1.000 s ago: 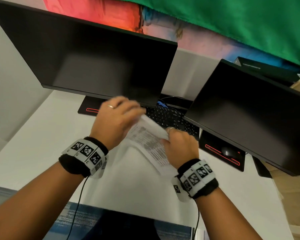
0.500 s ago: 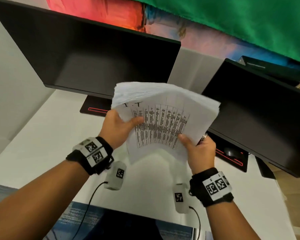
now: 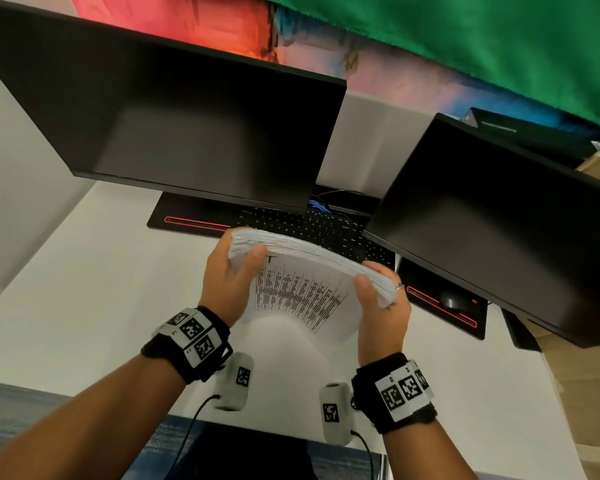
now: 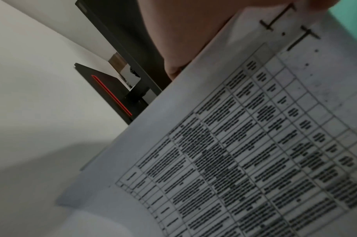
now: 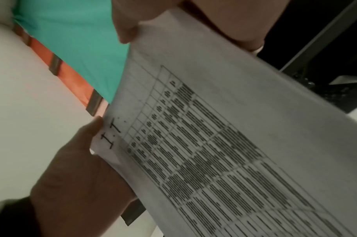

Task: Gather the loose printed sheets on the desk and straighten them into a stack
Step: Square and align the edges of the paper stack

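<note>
I have the whole bundle of printed sheets up off the counter, held upright in front of the keyboard and between the two dark monitors. My left hand has a closed grip on the upper left corner, thumb across the printed face and fingers behind. My right hand grips the right side edge the same way, thumb in front, fingers wrapped round the back.

I judge the step in hand to be the squaring-up: the sheets are gathered, but they are not yet a clean stack. To do it well I would loosen both grips just enough for the pages to slide, set the lower edge flat on the counter and tap it there, then turn the bundle a quarter and tap a side edge too. The hands should guide from both sides and not squeeze; a tight pinch locks the offsets in. I would keep the bundle near vertical while tapping so single pages drop under their own weight.

The paper is white, a thick sheaf. The front page carries a dense table of small dark text in ruled columns, with a short heading like "I.T" at the corner by my left thumb. The top edges fan out unevenly rather than lining up flush, and the bundle bows between the hands, its lower part sagging toward me. The wrist views show the same front page close up, blurred.
</note>
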Motion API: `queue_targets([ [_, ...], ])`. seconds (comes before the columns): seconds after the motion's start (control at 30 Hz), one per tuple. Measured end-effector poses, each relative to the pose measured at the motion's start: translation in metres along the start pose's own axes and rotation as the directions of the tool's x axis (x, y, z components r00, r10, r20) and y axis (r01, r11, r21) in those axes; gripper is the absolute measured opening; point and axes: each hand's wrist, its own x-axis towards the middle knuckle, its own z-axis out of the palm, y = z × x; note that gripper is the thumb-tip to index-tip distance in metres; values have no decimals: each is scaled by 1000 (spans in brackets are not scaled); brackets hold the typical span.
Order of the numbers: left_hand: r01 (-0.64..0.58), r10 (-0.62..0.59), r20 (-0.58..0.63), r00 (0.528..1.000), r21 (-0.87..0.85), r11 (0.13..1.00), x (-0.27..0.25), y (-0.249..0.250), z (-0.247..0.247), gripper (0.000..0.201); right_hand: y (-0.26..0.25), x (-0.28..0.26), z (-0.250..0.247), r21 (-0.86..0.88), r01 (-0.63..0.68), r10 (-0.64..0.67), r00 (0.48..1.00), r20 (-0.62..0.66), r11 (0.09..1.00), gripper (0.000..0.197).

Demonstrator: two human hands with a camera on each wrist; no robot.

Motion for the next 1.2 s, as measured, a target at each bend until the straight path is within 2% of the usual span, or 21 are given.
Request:
queue_targets([
  [0.17, -4, 2, -79, 997, -30, 1000, 5, 9, 2, 40, -6, 4, 6, -1, 26, -26, 998, -57, 1000, 10],
  [0.33, 7, -6, -91, 996, 2, 1000, 11, 15, 2, 28, -6, 4, 6, -12, 34, -35, 997, -64, 999, 11],
  [0.5, -49, 50, -29, 998, 44, 998, 13, 21, -2, 31, -3, 1, 3, -21, 31, -31, 999, -37, 999, 13],
  [0.53, -58, 58, -10, 998, 25, 998, 14, 21, -3, 35, -1, 0, 1, -10, 18, -18, 1000, -7, 1000, 20],
  [0.57, -57, 58, 22, 998, -20, 998, 14, 20, -6, 44, 1, -1, -2, -12, 4, -3, 1000, 28, 1000, 37],
  [0.63, -22, 35, 128, 991, -104, 994, 16, 12, -14, 80, 7, -1, -11, -56, -16, 21, 995, 93, 998, 72],
  [0.67, 11, 6, 194, 981, -88, 996, 16, 5, -20, 95, 8, -1, -12, -80, -42, 50, 993, 106, 996, 84],
  [0.73, 91, -79, 283, 956, -28, 995, 17, -5, -27, 102, 11, -1, -14, -106, -93, 106, 986, 127, 990, 96],
  [0.8, 158, -151, 309, 939, 1, 987, 16, -15, -29, 86, 14, -1, -15, -65, -102, 109, 988, 111, 993, 90],
  [0.83, 153, -153, 304, 940, 24, 988, 16, -18, -27, 77, 14, 1, -16, -28, -105, 107, 990, 94, 994, 90],
  [0.93, 131, -147, 287, 947, 75, 989, 16, -20, -22, 56, 16, -4, -15, 34, -115, 112, 991, 75, 993, 114],
  [1.07, 163, -180, 317, 931, 77, 984, 16, -19, -21, 49, 22, -13, -9, 14, -121, 120, 991, 56, 993, 127],
  [1.2, 196, -208, 338, 918, 71, 978, 20, -19, -24, 41, 25, -13, -6, 64, -98, 97, 995, 15, 993, 119],
])
